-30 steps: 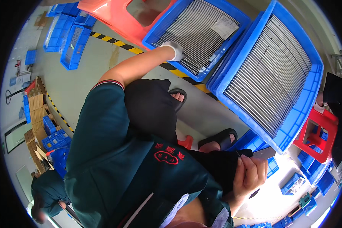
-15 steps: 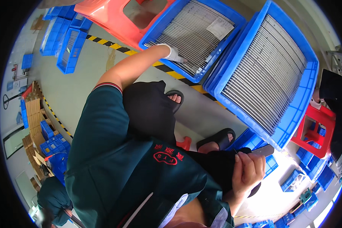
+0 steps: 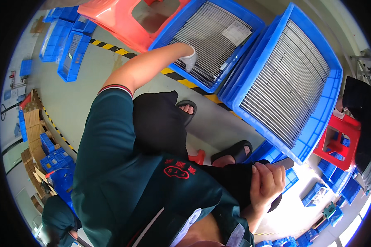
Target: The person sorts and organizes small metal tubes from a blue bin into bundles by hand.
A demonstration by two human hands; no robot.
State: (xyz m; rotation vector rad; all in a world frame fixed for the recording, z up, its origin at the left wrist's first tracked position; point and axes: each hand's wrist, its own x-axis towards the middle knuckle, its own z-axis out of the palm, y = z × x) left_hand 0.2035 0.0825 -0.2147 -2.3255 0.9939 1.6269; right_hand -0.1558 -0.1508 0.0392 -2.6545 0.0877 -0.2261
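Left hand [image 3: 188,61], white-gloved, bent down among thin metal rods [image 3: 212,31] in the left blue crate [image 3: 245,16]; its fingertips are hidden, so cannot tell whether it is spread or pinching. Rods lie there in close parallel rows, a paper sheet [image 3: 237,33] on top. Right hand [image 3: 268,181] bare, well apart from the crates, fingers curled and thumb against them, seemingly pinching a flat grey piece [image 3: 285,163]. Right blue crate [image 3: 336,74] also well filled with lined-up rods. Laying-in looks largely done in both; which rods have been handled and how many are left, not readable. Surface and room, left to right: cardboard boxes [image 3: 33,131], a stooping co-worker [image 3: 59,220], blue bins [image 3: 72,57], pale floor [image 3: 99,72] crossed by black-and-yellow tape [image 3: 121,52], a coral stool [image 3: 115,24] touching or just beside the left crate, then strong glare low right, a red stool [image 3: 350,125] and another person's dark sleeve [image 3: 356,96]
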